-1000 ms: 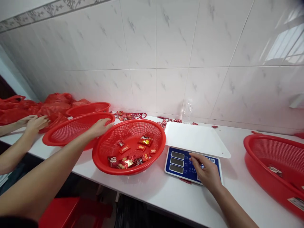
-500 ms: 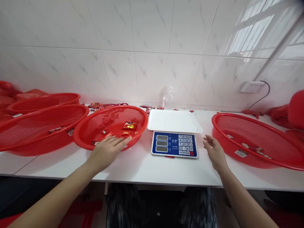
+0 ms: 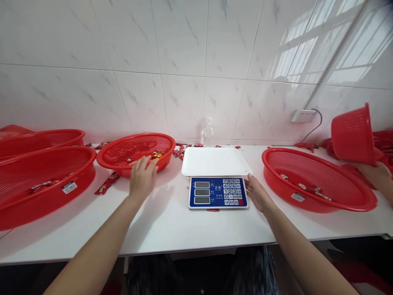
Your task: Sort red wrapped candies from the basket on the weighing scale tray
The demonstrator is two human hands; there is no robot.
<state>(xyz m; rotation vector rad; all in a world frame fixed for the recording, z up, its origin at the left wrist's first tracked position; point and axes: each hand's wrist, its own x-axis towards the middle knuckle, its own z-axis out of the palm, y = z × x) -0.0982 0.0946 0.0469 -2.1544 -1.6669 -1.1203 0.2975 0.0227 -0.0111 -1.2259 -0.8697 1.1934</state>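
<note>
A round red mesh basket (image 3: 135, 144) holding a few wrapped candies stands left of a blue-faced electronic scale (image 3: 217, 191) with a white weighing tray (image 3: 215, 161). My left hand (image 3: 143, 178) lies flat with fingers stretched out against the near rim of that basket. At the right edge of the scale rests my right hand (image 3: 257, 193), fingers loosely extended and holding nothing.
Two large red baskets (image 3: 46, 172) sit at the left, another wide red basket (image 3: 316, 178) at the right. A co-worker's hand (image 3: 377, 174) holds a tilted red basket (image 3: 353, 133) at far right. Loose red candy wrappers (image 3: 106, 186) lie on the white counter; a wall socket (image 3: 302, 115) is behind.
The view has swung right. My left hand pushed the candy basket back toward the wall. My right hand moved in from the counter to the scale's right edge. A co-worker's basket came into view.
</note>
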